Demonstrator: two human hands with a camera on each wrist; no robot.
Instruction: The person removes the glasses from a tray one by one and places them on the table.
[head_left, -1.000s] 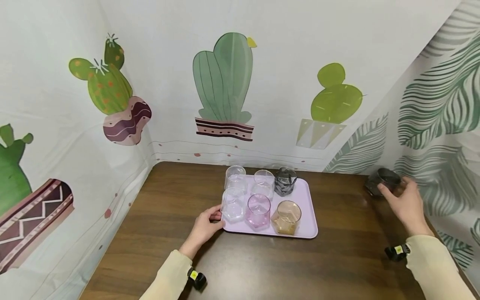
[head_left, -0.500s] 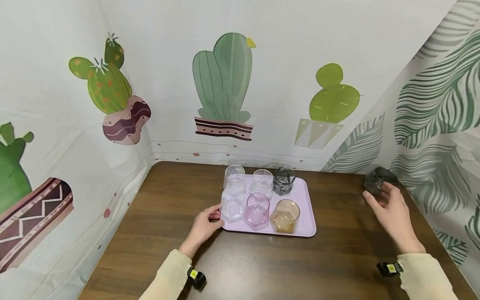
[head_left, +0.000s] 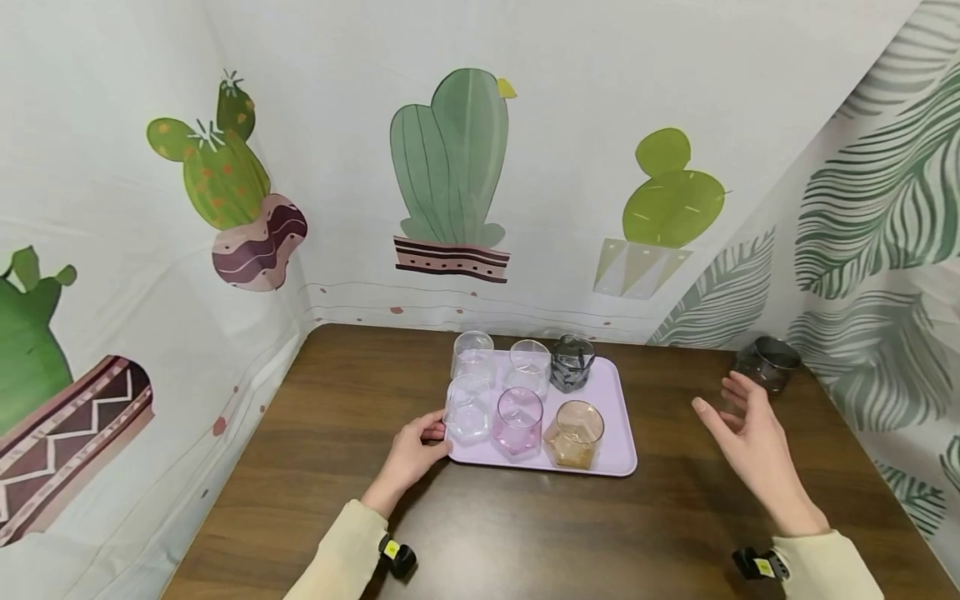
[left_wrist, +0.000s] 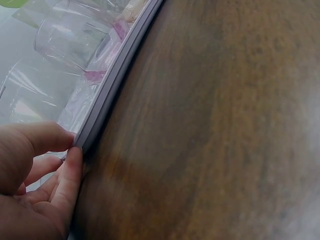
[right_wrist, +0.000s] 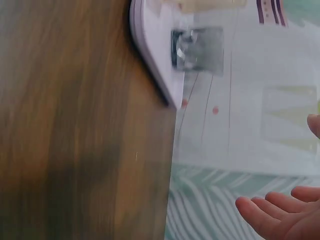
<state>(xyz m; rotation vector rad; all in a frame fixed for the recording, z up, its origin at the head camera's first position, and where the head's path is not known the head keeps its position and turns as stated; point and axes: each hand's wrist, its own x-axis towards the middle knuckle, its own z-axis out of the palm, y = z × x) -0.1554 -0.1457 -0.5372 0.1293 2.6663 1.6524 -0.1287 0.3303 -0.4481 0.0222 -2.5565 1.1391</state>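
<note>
At the near left corner of the lilac tray (head_left: pixel 613 433), my left hand (head_left: pixel 411 457) pinches the rim between thumb and fingers, which the left wrist view shows close up. Standing on the tray are several clear glasses (head_left: pixel 468 417), a pink glass (head_left: pixel 517 425), an amber glass (head_left: pixel 574 437) and a dark grey glass (head_left: pixel 572 367) at the back right. My right hand (head_left: pixel 756 446) is in the air, fingers spread and holding nothing. Just beyond it, another dark grey glass (head_left: pixel 772 367) stands at the table's far right corner, apart from the tray.
The brown wooden table (head_left: pixel 480 533) runs up to a white cloth wall (head_left: pixel 562 167) printed with cacti. On the right hangs a leaf-patterned cloth (head_left: pixel 870 217). A strip of bare wood lies between the tray and the lone dark glass.
My right hand has let go of the dark grey glass at the far right corner and drawn back toward the left and nearer. My left hand and the tray have stayed in place.
</note>
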